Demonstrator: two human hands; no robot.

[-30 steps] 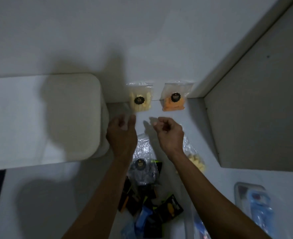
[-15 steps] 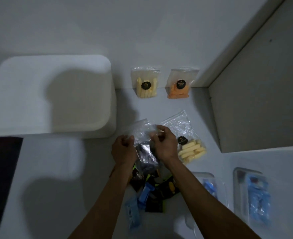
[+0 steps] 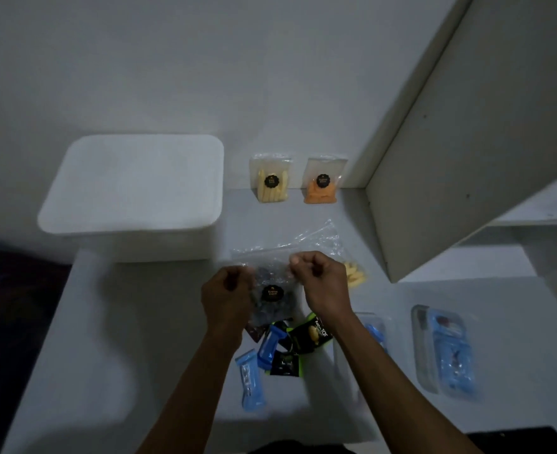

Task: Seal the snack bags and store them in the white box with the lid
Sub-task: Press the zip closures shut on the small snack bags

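- Both hands, left hand (image 3: pixel 228 294) and right hand (image 3: pixel 319 283), pinch the top edge of the dark snack bag (image 3: pixel 272 294), probably sealing it.
- At 12 o'clock, two bags (image 3: pixel 272 180) stand against the wall.
- The white box (image 3: pixel 133 191), at 10 o'clock, stays lidded; nothing appears stored.

White lidded box (image 3: pixel 133 188); yellow snack bag (image 3: pixel 271 180), orange snack bag (image 3: pixel 322 182), both black-labelled.

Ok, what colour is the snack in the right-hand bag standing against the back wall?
Orange, seen in the head view: the bag has a round black label on its front.
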